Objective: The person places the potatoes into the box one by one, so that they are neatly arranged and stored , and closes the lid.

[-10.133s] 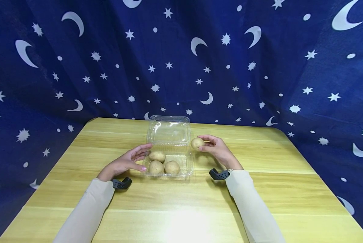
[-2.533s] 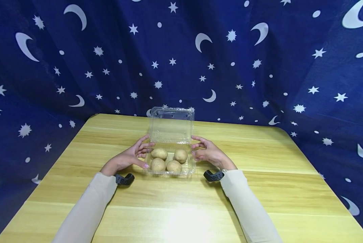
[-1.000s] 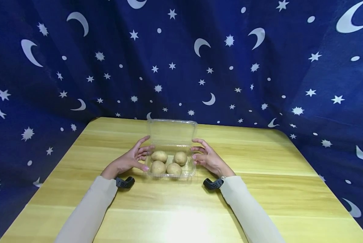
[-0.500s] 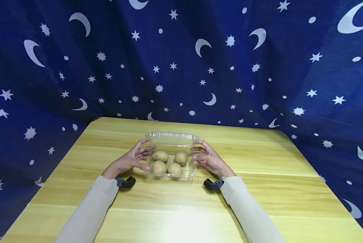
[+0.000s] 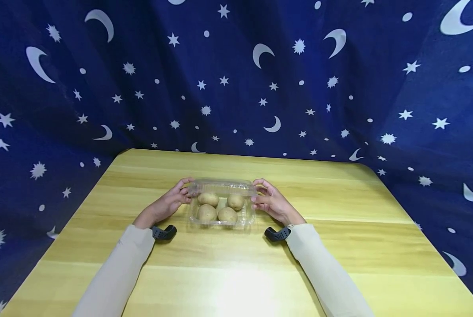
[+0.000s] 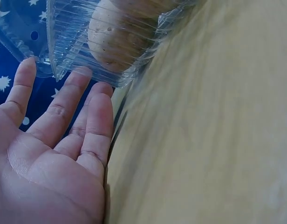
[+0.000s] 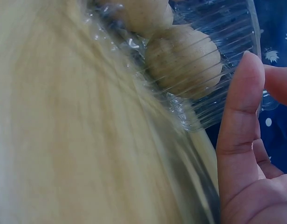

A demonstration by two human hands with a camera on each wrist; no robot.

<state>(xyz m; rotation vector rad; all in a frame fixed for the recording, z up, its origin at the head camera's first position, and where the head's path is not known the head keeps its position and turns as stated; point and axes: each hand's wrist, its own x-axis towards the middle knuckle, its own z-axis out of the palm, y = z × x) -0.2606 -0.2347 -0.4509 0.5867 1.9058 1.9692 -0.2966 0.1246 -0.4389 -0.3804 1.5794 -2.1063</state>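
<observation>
We see the hinged lid (image 5: 222, 186) of the clear clamshell box (image 5: 221, 204) now folded down over its four potatoes (image 5: 217, 208) at mid-table (image 5: 339, 246), where it stood upright before. Our left hand (image 5: 169, 204) and right hand (image 5: 273, 203) curl their fingertips on its far corners, so closing looks nearly finished.

We see a light wooden table (image 5: 339, 246) with rounded corners, a bright glare on its near edge, backed on all sides by a dark blue curtain (image 5: 236, 79) printed with white moons and stars.
</observation>
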